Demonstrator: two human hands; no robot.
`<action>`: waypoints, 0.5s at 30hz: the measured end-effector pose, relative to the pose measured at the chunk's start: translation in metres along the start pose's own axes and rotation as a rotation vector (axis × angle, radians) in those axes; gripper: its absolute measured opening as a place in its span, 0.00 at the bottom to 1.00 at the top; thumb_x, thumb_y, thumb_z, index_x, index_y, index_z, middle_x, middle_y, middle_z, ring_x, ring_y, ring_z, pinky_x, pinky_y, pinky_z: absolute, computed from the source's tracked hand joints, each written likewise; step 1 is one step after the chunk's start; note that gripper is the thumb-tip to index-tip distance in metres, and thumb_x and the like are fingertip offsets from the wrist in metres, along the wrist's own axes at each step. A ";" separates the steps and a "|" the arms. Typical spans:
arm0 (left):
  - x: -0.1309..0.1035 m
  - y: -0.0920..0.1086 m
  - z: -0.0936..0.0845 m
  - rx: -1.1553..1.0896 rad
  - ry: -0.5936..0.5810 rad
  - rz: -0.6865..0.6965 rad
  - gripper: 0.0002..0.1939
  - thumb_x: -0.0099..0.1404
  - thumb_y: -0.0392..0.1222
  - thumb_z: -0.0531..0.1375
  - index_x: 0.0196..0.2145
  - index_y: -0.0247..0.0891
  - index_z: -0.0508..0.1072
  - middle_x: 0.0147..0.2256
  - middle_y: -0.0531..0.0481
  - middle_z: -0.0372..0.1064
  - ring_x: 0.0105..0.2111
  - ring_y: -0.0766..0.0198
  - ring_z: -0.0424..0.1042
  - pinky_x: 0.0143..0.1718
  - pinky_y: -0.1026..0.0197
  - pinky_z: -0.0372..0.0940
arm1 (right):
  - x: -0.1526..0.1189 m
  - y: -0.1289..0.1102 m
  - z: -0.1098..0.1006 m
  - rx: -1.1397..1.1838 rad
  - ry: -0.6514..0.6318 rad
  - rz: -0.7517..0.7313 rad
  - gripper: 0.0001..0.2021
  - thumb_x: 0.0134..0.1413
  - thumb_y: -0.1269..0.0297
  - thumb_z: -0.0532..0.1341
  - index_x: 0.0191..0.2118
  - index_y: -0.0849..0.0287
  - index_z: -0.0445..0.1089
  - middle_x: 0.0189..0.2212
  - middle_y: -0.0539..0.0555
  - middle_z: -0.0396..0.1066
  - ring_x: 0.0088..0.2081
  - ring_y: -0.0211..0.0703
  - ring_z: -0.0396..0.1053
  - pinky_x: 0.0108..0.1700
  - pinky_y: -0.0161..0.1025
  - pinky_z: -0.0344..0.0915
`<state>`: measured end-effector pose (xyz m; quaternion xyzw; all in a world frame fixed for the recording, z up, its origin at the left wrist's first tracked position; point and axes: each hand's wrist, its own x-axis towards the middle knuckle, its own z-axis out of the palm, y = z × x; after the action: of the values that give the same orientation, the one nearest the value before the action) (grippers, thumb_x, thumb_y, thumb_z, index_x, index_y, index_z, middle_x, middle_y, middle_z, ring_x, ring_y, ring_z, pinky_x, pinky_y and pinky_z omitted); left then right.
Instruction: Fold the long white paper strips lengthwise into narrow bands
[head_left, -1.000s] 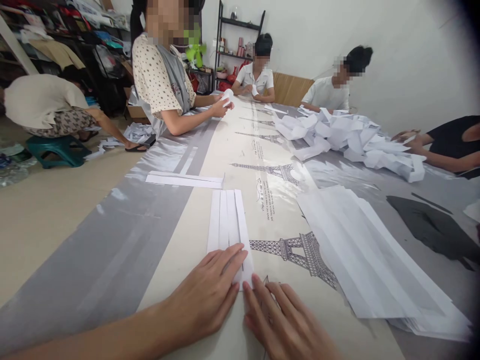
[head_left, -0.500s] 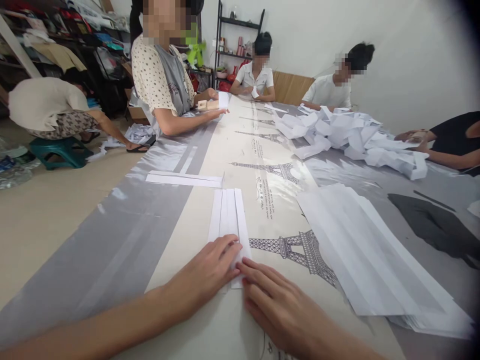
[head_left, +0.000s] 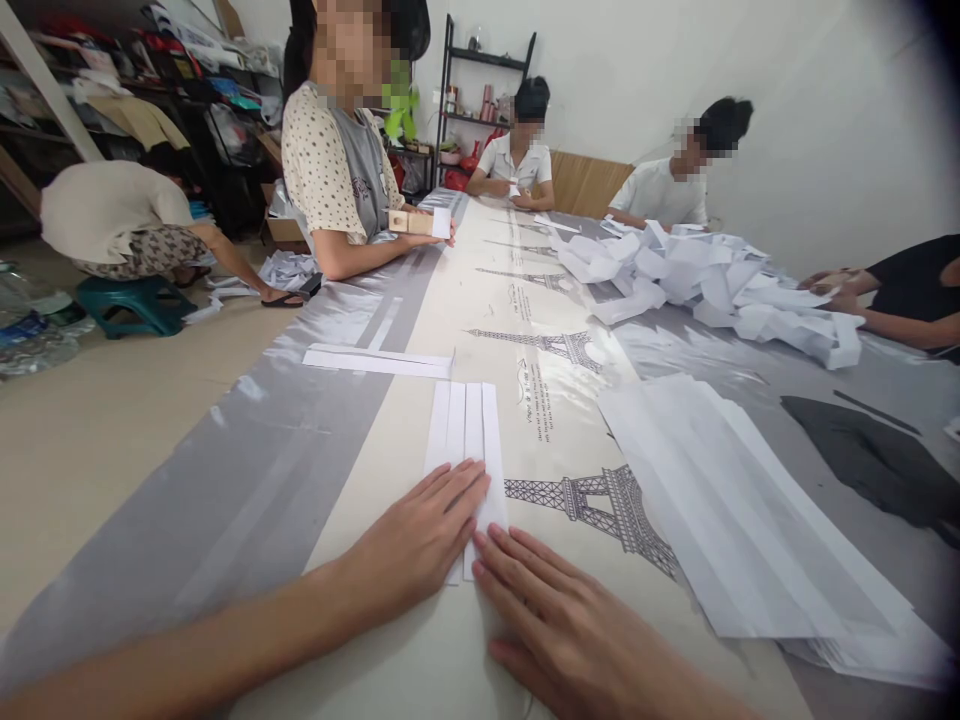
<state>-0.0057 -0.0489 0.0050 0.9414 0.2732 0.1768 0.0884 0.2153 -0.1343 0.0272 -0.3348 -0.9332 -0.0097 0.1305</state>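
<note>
A folded white paper strip (head_left: 457, 425) with lengthwise creases lies on the tablecloth in front of me, its far end uncovered. My left hand (head_left: 439, 525) rests palm down across its near part, fingers stretched out and touching the paper. At the strip's lower right edge, my right hand (head_left: 536, 595) lies flat with its fingers extended and slightly apart. Fingertips of the two hands are close together. Just beyond the far end, another folded paper strip (head_left: 375, 361) lies crosswise on the table.
A stack of white sheets (head_left: 750, 520) lies to the right, with a dark flat item (head_left: 862, 460) beside it. Farther back is a heap of folded paper (head_left: 697, 280). Several people sit around the table; one person (head_left: 341, 180) at left holds a wooden block (head_left: 411, 223) with white paper.
My right hand has drawn slightly back toward me and its fingers have flattened. My left fingers have straightened on the strip. The person at left has lowered the wooden block, and the view has shifted slightly.
</note>
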 end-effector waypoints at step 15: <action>-0.001 0.000 0.004 0.020 -0.008 0.002 0.27 0.76 0.31 0.46 0.70 0.30 0.51 0.71 0.35 0.48 0.72 0.52 0.47 0.70 0.46 0.55 | 0.005 -0.011 0.001 -0.111 0.057 0.012 0.22 0.72 0.62 0.55 0.63 0.72 0.68 0.64 0.68 0.66 0.64 0.59 0.66 0.63 0.49 0.70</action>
<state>-0.0045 -0.0497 0.0011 0.9433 0.2738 0.1701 0.0798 0.2051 -0.1396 0.0282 -0.3468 -0.9250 -0.0700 0.1383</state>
